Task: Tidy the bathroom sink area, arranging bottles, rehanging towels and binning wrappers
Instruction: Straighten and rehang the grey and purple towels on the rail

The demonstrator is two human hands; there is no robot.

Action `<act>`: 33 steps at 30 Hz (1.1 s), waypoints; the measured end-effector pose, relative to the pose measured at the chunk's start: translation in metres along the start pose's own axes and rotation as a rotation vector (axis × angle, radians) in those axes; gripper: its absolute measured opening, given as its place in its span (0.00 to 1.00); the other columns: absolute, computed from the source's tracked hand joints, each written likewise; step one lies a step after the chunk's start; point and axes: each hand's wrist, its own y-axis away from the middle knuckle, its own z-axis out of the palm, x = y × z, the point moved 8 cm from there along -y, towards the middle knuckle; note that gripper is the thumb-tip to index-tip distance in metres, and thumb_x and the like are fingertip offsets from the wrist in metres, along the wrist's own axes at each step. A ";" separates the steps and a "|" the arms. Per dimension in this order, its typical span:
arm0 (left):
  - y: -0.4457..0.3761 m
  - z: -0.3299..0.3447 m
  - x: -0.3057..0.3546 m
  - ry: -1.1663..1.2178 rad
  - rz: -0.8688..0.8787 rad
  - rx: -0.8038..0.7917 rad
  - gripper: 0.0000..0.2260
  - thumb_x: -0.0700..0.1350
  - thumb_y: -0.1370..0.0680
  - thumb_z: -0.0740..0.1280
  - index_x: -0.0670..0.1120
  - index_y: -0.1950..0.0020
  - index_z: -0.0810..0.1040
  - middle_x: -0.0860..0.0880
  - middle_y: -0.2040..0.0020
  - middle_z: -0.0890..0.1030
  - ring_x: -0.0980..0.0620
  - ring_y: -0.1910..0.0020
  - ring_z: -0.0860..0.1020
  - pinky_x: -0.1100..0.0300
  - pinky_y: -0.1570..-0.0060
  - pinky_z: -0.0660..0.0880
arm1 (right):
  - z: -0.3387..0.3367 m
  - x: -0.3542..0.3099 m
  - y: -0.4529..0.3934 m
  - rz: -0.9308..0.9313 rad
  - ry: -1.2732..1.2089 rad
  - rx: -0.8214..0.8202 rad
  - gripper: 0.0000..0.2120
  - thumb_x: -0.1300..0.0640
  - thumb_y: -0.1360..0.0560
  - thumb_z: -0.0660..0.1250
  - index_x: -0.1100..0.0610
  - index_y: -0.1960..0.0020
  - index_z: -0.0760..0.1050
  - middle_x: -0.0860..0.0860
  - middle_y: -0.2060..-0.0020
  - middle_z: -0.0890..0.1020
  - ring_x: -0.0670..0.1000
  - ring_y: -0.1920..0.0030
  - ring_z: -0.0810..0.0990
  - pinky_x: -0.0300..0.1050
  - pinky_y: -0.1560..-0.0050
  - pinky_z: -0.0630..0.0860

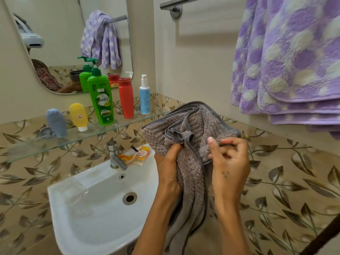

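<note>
Both hands up in front of the chest, working a folded grey towel [191,129]. Left hand [168,168] clenched round a bunch of the cloth from the left side, fingers buried in the fabric. Right hand [229,162] pinching the towel's dark-piped edge between thumb and curled fingers on the right side. Upper part of the towel bunched in folds above the hands; the rest hangs down between the forearms.

Below left: white sink [77,208], drain in the basin, chrome tap [115,157] at the back rim. Just right of the tap, on the sink's rear ledge, two orange-and-white wrappers [140,155] lying touching each other.

Above the sink, a glass shelf [55,144] on the leaf-patterned tile. On it, left to right: grey-blue tube [56,123] standing on its cap, yellow tube [78,115] standing on a white cap, tall green pump bottle [101,100], red bottle [126,98], slim blue-and-white pump bottle [145,96]. All upright, spaced apart.

Behind the shelf, a mirror [60,34] on the wall, reflecting the bottles and a purple towel.

Upper right: chrome towel rail [176,4] fixed to the wall; purple towel [290,57] with pale spots draped over it, hanging in several layers. The rail's left stretch is bare.
</note>
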 end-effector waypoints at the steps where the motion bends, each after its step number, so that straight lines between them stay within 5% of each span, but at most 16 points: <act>1: -0.001 -0.003 0.001 -0.002 0.003 0.007 0.17 0.36 0.27 0.66 0.36 0.39 0.74 0.38 0.45 0.81 0.39 0.49 0.81 0.50 0.52 0.81 | -0.004 -0.001 0.000 -0.003 0.004 0.072 0.12 0.50 0.30 0.71 0.45 0.57 0.66 0.46 0.70 0.77 0.40 0.69 0.76 0.28 0.67 0.70; 5: -0.007 -0.016 0.008 -0.015 -0.006 0.025 0.26 0.42 0.33 0.70 0.39 0.36 0.73 0.38 0.42 0.80 0.41 0.46 0.80 0.44 0.45 0.78 | -0.005 0.004 0.000 0.050 -0.041 0.132 0.22 0.55 0.33 0.74 0.45 0.47 0.65 0.49 0.45 0.70 0.26 0.50 0.69 0.19 0.55 0.67; 7: -0.010 -0.023 0.010 -0.033 -0.006 0.036 0.23 0.42 0.31 0.69 0.39 0.37 0.74 0.38 0.43 0.80 0.41 0.46 0.80 0.43 0.44 0.77 | 0.002 0.005 -0.001 0.081 -0.106 0.069 0.24 0.58 0.33 0.74 0.41 0.46 0.67 0.47 0.41 0.68 0.21 0.48 0.66 0.15 0.54 0.65; 10: -0.014 -0.032 0.009 -0.018 -0.032 0.065 0.18 0.40 0.28 0.67 0.38 0.38 0.75 0.37 0.43 0.80 0.39 0.45 0.80 0.42 0.42 0.75 | 0.020 -0.001 -0.003 0.100 -0.255 -0.143 0.22 0.64 0.32 0.73 0.40 0.50 0.74 0.41 0.47 0.76 0.38 0.49 0.79 0.31 0.53 0.76; 13: -0.017 -0.035 0.004 0.004 -0.071 0.070 0.19 0.40 0.27 0.67 0.37 0.37 0.74 0.34 0.41 0.78 0.37 0.43 0.78 0.40 0.40 0.73 | 0.040 -0.006 0.005 0.089 -0.102 -0.388 0.18 0.67 0.30 0.69 0.43 0.54 0.80 0.41 0.53 0.83 0.41 0.52 0.82 0.32 0.53 0.78; 18: -0.017 -0.034 0.000 0.037 -0.101 0.088 0.22 0.43 0.28 0.67 0.36 0.36 0.72 0.34 0.39 0.77 0.36 0.41 0.77 0.39 0.39 0.72 | 0.027 -0.041 0.014 -0.309 0.653 -0.083 0.12 0.66 0.28 0.66 0.57 0.48 0.81 0.51 0.54 0.84 0.47 0.55 0.72 0.34 0.53 0.66; 20: -0.016 -0.029 0.000 0.069 -0.091 0.053 0.22 0.44 0.28 0.67 0.36 0.36 0.72 0.35 0.39 0.77 0.37 0.41 0.76 0.40 0.38 0.72 | 0.037 -0.038 0.017 -0.263 0.728 -0.161 0.10 0.55 0.25 0.64 0.56 0.48 0.80 0.51 0.53 0.83 0.47 0.54 0.69 0.38 0.52 0.68; 23: -0.014 -0.019 0.000 0.034 -0.028 -0.044 0.10 0.46 0.25 0.62 0.40 0.52 0.76 0.40 0.57 0.78 0.44 0.57 0.77 0.50 0.55 0.77 | 0.056 -0.023 0.026 -0.146 0.642 -0.351 0.23 0.36 0.27 0.57 0.52 0.51 0.81 0.45 0.55 0.76 0.44 0.53 0.67 0.37 0.53 0.64; 26: -0.011 -0.010 -0.007 0.043 -0.054 -0.140 0.15 0.46 0.23 0.57 0.48 0.68 0.74 0.52 0.73 0.75 0.55 0.74 0.74 0.64 0.73 0.72 | 0.060 -0.023 0.029 -0.170 0.561 -0.321 0.21 0.37 0.29 0.61 0.52 0.51 0.80 0.44 0.56 0.72 0.46 0.51 0.72 0.35 0.55 0.66; 30: -0.012 -0.003 -0.009 0.040 -0.055 -0.202 0.16 0.48 0.23 0.56 0.46 0.63 0.80 0.49 0.69 0.82 0.54 0.70 0.80 0.65 0.71 0.76 | 0.053 -0.011 0.022 -0.064 0.302 -0.276 0.05 0.49 0.29 0.69 0.48 0.54 0.79 0.41 0.58 0.72 0.43 0.55 0.77 0.29 0.60 0.70; 33: -0.013 -0.002 -0.011 0.035 -0.051 -0.203 0.16 0.47 0.23 0.55 0.45 0.62 0.79 0.48 0.69 0.82 0.53 0.69 0.80 0.61 0.68 0.76 | 0.051 -0.002 0.018 0.040 0.139 -0.302 0.07 0.55 0.27 0.68 0.45 0.51 0.81 0.42 0.57 0.75 0.39 0.54 0.78 0.30 0.57 0.74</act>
